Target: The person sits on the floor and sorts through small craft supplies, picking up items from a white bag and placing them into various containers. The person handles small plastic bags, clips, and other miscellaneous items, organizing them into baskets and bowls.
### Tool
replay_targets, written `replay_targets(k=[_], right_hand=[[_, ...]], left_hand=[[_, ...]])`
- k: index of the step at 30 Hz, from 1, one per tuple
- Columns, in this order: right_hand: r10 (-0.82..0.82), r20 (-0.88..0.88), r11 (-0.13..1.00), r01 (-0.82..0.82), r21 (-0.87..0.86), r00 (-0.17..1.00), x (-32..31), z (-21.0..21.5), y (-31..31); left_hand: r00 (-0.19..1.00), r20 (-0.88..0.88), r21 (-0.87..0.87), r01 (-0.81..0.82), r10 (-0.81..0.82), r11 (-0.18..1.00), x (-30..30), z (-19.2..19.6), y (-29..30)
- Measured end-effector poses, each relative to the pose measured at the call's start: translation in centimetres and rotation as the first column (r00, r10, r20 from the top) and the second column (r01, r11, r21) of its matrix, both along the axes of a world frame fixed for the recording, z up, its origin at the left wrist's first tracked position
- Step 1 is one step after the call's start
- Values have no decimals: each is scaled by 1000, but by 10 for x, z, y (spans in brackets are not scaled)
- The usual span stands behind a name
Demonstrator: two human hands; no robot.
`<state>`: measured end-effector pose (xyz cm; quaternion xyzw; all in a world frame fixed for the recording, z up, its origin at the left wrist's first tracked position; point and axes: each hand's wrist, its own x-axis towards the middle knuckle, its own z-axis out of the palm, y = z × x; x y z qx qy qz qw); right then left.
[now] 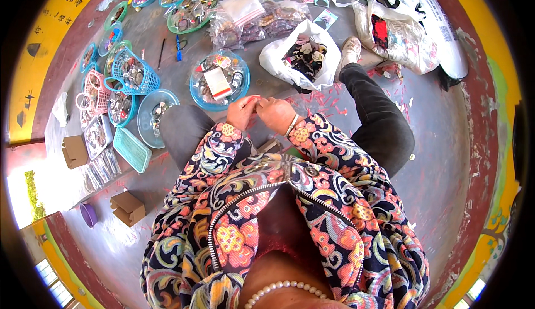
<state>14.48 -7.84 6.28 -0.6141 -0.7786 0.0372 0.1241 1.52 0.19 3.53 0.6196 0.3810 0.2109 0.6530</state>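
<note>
My left hand (241, 112) and my right hand (275, 115) meet in front of my lap, fingertips pinched together. Both are closed on something too small to make out; a bit of red shows at the fingertips. Just beyond them sits a blue round basket (196, 93) of small items in clear bags. A white and red box (217, 83) lies on top of that basket. Farther to the right, a white plastic bag (271, 57) stands with its mouth spread, showing dark patterned contents.
Several baskets, including a blue handled basket (146, 80), crowd the left. A teal tray (132, 150), cardboard box (128, 208) and purple cup (88, 215) stand nearer. Clear packets (278, 19) lie ahead. A stuffed sack (409, 47) rests at far right. Red scraps litter the floor.
</note>
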Motion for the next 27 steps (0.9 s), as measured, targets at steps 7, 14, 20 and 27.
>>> replay_targets(k=[7,14,20,27], right_hand=[[117,-314,915,21,403,942,8,34,8],[-522,-647,673,734,88,556,103,-18,40],[-607,-793,690,525,-497,48,223,-166,9],[-580,-56,757,513,-404,813,177,-134,22]], left_hand=[[990,-5,99,-138,140,985,-8,15,14],[991,18,122,-133,131,984,-33,8,7],[991,-125,77,52,-42,996,-20,-13,6],[989,-150,70,22,-11,997,-21,-27,12]])
